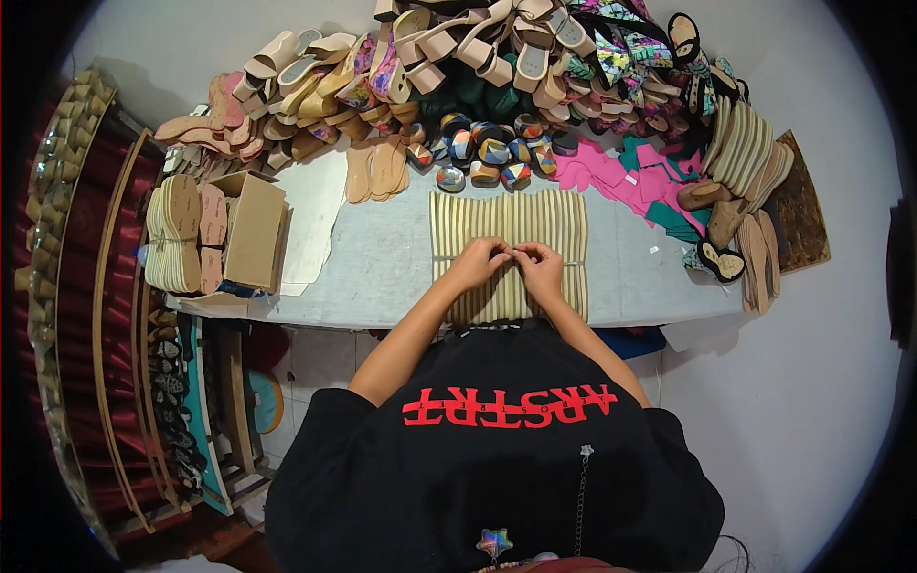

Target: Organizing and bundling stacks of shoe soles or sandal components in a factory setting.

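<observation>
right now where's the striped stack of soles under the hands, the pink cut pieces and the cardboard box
striped stack of soles point(506, 222), head view, bare upper part above the hands
pink cut pieces point(597, 172), head view, middle of the pile
cardboard box point(253, 229), head view, its broad top face

Open grey table point(382, 263) left of the striped stack point(506, 250), reachable from the near edge without touching anything. Blocked further left by a cardboard box point(254, 229) and bundled tan soles point(174, 234). Walled off along the far side by heaped sandals point(458, 57) and a row of coloured wedge heels point(492, 148) (touching the stack's far edge, or nearly so). Narrow bare strip right of the stack point(630, 272), hemmed in by pink cut pieces point(611, 177) and loose soles point(745, 239) toward the right end.
</observation>
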Motion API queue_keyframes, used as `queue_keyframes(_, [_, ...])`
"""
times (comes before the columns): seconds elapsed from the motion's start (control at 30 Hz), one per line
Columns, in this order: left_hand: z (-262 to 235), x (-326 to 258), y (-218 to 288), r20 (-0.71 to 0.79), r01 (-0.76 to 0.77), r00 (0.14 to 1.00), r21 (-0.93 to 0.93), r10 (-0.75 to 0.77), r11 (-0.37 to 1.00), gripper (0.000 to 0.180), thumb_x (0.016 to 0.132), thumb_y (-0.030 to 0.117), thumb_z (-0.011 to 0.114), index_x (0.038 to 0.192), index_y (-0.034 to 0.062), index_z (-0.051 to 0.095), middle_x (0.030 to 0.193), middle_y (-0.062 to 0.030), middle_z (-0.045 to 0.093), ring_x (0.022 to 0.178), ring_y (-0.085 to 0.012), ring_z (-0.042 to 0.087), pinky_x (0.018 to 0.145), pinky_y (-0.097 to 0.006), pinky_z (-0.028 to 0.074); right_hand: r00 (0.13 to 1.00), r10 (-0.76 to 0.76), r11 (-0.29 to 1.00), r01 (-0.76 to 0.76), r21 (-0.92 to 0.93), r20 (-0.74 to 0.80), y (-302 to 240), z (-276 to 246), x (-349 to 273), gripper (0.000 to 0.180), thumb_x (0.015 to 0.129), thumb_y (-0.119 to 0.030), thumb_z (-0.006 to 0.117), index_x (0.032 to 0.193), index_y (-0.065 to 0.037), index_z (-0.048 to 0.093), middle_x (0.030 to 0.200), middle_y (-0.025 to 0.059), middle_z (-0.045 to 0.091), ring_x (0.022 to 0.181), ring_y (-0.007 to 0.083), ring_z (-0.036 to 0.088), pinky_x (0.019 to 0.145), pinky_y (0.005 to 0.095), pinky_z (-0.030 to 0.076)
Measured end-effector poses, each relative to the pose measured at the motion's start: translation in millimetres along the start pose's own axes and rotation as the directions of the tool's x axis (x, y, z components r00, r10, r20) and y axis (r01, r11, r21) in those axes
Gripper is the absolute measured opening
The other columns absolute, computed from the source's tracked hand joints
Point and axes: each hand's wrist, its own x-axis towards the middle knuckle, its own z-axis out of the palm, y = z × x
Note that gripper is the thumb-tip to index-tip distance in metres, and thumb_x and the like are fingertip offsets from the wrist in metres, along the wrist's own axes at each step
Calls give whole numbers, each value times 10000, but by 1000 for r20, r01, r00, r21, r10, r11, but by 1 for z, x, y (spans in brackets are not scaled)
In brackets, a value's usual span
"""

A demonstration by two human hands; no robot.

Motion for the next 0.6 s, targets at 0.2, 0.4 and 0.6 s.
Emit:
queue_keyframes(0.2, [5,-3,-2,-65,19,998,-48,-22,999,131,771,65,594,859,-31,606,743,-132,625,691,-174,601,638,-285,465,998,-47,999,47,1,34,5,-3,1,129,737,-58,637,848,3,659,730,43,636,646,78,553,587,211,442])
queue_keyframes(0.4, [10,-6,8,-189,-60,982,-146,31,987,100,752,41,590,820,-30,606,695,-145,607,612,-202,582,580,-293,446,997,54,987,-60,147,46,5,-3,1,128,702,-59,654,819,-9,673,746,74,635,625,97,552,574,224,446])
queue_keyframes(0.6, [23,-8,5,-283,73,948,-252,-146,965,65,786,43,566,804,-16,584,654,-63,590,602,-108,543,567,-244,431,998,61,961,-63,271,15,-3,-3,-3,115,707,-25,646,817,2,664,768,73,635,647,90,549,584,218,443])
